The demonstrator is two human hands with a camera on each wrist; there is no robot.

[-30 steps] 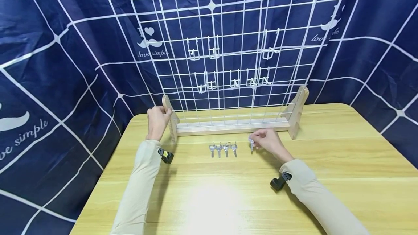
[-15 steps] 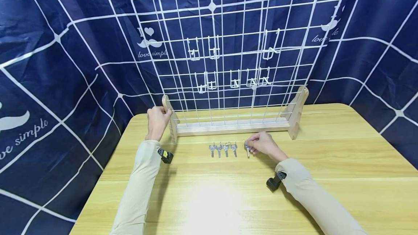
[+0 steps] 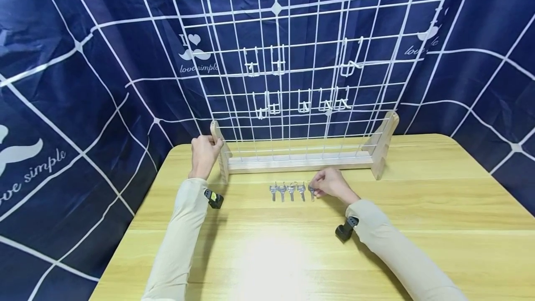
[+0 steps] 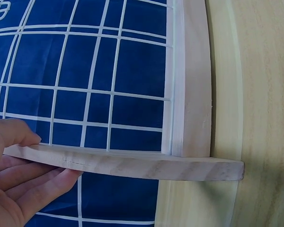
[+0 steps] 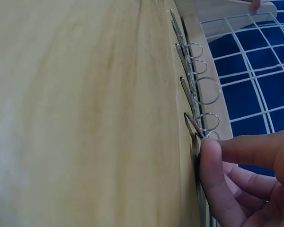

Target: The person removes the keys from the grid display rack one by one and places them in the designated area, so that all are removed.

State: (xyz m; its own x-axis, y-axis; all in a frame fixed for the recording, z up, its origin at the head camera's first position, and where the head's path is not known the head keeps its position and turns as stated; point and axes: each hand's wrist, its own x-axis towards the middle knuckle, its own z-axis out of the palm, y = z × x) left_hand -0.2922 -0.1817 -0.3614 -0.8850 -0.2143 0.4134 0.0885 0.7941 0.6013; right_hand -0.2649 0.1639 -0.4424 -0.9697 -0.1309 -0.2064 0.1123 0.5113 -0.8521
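Observation:
In the head view my right hand [image 3: 332, 184] pinches a silver key [image 3: 311, 192] between thumb and fingers, at the right end of a row of several keys [image 3: 291, 191] on the table. In the right wrist view the thumb hides much of the held key, and metal rings [image 5: 208, 91] show on the keys beside it. My left hand [image 3: 205, 154] grips the left wooden side support [image 4: 132, 164] of a white wire grid rack, thumb on one face and fingers on the other.
Several white wire hooks [image 3: 303, 107] hang on the grid in two rows. The rack's wooden crossbar [image 3: 292, 166] runs behind the keys, up to a right side support [image 3: 382, 145]. A dark blue curtain [image 3: 104, 152] surrounds the wooden table [image 3: 188, 245].
My right hand has moved left with its key, bringing it close beside the row. My left hand has kept its hold on the side support. The head view has shifted slightly.

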